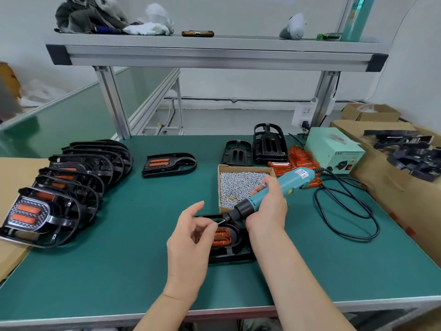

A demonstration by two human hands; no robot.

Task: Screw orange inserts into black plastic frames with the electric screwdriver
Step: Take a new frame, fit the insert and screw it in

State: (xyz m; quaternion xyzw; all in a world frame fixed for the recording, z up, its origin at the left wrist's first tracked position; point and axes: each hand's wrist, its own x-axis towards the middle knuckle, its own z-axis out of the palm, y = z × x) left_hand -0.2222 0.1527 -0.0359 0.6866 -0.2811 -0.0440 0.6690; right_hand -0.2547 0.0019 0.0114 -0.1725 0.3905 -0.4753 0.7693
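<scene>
A black plastic frame (pixel 235 253) lies on the green mat in front of me with an orange insert (pixel 223 237) seated in it. My right hand (pixel 268 207) grips the teal electric screwdriver (pixel 284 185), tilted with its bit pointing down-left over the frame. My left hand (pixel 191 235) hovers beside the bit, thumb and forefinger pinching a small screw (pixel 222 221) at the tip. Part of the frame is hidden behind my left hand.
A cardboard box of screws (pixel 238 185) sits behind the frame. Several finished frames (pixel 71 187) are stacked at the left, and one lies alone (pixel 168 163). Empty black frames (pixel 268 144), loose orange inserts (pixel 298 158), the LED power supply (pixel 334 151) and its looping cable (pixel 346 211) are at the right.
</scene>
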